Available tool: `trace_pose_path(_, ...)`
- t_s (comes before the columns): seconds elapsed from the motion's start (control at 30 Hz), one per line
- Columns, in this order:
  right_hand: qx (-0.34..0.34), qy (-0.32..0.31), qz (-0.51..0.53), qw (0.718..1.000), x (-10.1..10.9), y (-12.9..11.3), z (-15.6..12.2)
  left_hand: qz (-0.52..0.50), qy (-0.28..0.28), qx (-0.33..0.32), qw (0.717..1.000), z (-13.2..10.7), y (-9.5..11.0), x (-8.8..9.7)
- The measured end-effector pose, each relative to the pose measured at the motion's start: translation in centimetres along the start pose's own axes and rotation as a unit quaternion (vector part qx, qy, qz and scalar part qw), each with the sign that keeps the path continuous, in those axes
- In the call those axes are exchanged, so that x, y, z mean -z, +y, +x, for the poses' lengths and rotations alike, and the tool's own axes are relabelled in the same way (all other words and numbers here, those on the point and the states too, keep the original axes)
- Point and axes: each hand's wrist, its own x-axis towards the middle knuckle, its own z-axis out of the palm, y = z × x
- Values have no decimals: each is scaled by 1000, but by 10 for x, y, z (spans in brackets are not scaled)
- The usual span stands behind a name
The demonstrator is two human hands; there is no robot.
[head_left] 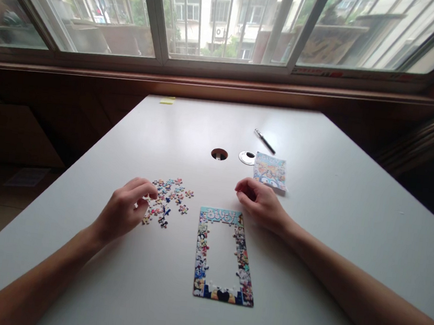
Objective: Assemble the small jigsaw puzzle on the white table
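Note:
A colourful jigsaw frame (pixel 225 256) lies on the white table (pixel 337 214), its border joined and its middle bare. Several loose puzzle pieces (pixel 168 199) are scattered to its left. My left hand (pixel 124 209) rests at the left edge of that pile with fingers curled in a pinch; what it pinches is too small to make out. My right hand (pixel 261 202) sits just above the frame's top right corner, fingers curled inward, with nothing visible in them. A small puzzle box (pixel 270 171) with a cartoon picture lies just beyond the right hand.
A pen (pixel 264 141) lies further back, near a round cable hole (pixel 219 154) and its loose cap (pixel 246 157). A yellow sticky note (pixel 167 100) sits at the table's far edge under the window. A cardboard box (pixel 11 132) stands on the floor at left.

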Motion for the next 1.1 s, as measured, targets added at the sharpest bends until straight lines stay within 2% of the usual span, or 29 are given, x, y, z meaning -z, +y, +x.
trace_pose_path(0.43,-1,-2,-2,1000,0,0,0,15,12,16,1000,2,-3,0)
trace_pose_path(0.53,1,1,-2,1000,-1,0,0,44,38,42,997,2,-7,1)
trace_pose_path(0.67,5,2,0,1000,-1,1,0,69,59,109,990,3,-10,4)
trace_pose_path(0.83,4,0,-1,1000,0,2,0,98,21,123,987,3,-16,5)
trace_pose_path(0.97,4,0,-7,1000,-1,2,0,129,-35,77,988,3,-20,1)
trace_pose_path(1.1,3,0,-17,1000,-1,0,0,150,-105,27,983,4,-14,-9)
